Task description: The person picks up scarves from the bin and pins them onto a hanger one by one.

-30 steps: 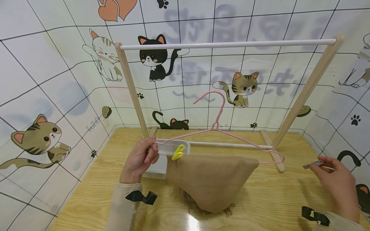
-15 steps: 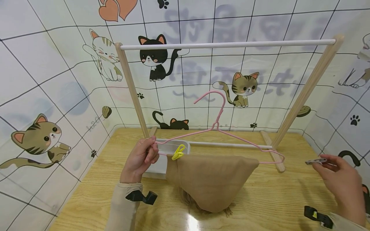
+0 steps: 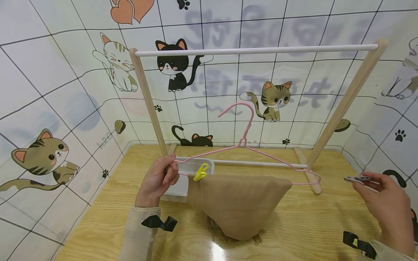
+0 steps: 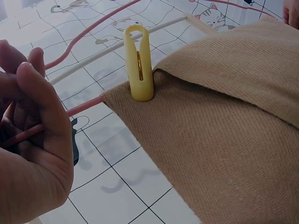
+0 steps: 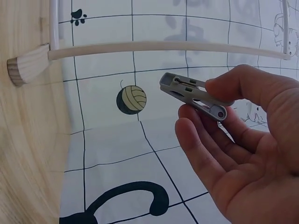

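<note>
My left hand (image 3: pixel 160 178) grips the left end of a pink clothes hanger (image 3: pixel 215 150), holding it above the table. Over the hanger's lower bar drapes a brown fringed cloth (image 3: pixel 240 204). Near its left edge a yellow clothespin (image 3: pixel 200 172) clamps the cloth to the bar; the left wrist view shows this yellow clothespin (image 4: pixel 139 65) close beside the fingers. Off to the right, apart from the hanger, my right hand (image 3: pixel 386 206) pinches a grey clothespin (image 5: pixel 191 95) between thumb and fingers. On the cloth's right end no clip is seen.
A drying rack with wooden posts (image 3: pixel 347 103) and a white top rail (image 3: pixel 258 50) stands behind the hanger. Partly hidden by the left hand and cloth is a white plastic bin (image 3: pixel 177 197). The wood-grain table (image 3: pixel 303 228) meets cat-patterned walls.
My right hand has shifted slightly to the right, and the grey clothespin has turned a little in its fingers. The left hand, hanger and cloth stay almost still.
</note>
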The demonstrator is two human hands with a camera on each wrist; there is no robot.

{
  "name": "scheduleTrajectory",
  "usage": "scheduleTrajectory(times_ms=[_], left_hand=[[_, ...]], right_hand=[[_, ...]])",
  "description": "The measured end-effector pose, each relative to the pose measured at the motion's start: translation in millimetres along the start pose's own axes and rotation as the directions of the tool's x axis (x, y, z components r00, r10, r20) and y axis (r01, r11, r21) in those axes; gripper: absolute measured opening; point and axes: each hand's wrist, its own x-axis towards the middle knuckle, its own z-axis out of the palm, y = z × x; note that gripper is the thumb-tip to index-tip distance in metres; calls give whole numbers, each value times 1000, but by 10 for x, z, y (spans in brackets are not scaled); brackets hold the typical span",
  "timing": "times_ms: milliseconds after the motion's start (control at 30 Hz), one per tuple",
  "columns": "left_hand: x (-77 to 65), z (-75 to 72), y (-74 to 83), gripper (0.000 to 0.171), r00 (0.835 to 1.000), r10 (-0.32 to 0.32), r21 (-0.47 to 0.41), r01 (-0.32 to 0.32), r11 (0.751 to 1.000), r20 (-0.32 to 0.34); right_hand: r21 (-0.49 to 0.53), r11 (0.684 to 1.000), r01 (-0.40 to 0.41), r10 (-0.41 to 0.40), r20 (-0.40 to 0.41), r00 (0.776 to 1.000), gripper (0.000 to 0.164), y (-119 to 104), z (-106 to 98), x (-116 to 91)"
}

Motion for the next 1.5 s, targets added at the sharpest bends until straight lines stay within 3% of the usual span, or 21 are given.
scheduleTrajectory(times_ms=[267, 433, 667, 800, 1100, 1500], left_hand=[[-7, -10, -7, 48, 1000, 6, -6, -6, 1000, 5], [-10, -24, -14, 50, 1000, 15, -14, -14, 1000, 9], [-1, -31, -16, 51, 1000, 23, -20, -23, 1000, 21], [1, -31, -12, 51, 1000, 19, -22, -19, 1000, 16], [-2, -31, -15, 53, 1000, 24, -27, -24, 999, 15], [2, -47, -24, 53, 999, 25, -34, -24, 999, 20]], right_hand=[[-27, 996, 85, -84, 19, 996, 63, -22, -13, -26], [-30, 993, 116, -117, -26, 993, 61, -96, -41, -76], [-14, 997, 78, -79, -77, 994, 55, -163, -84, -118], [5, 995, 102, -101, -98, 990, 53, -152, -87, -136], [104, 960, 261, -240, -177, 954, 45, -194, -109, -237], [160, 913, 375, -338, -219, 915, 39, -323, -173, -399]])
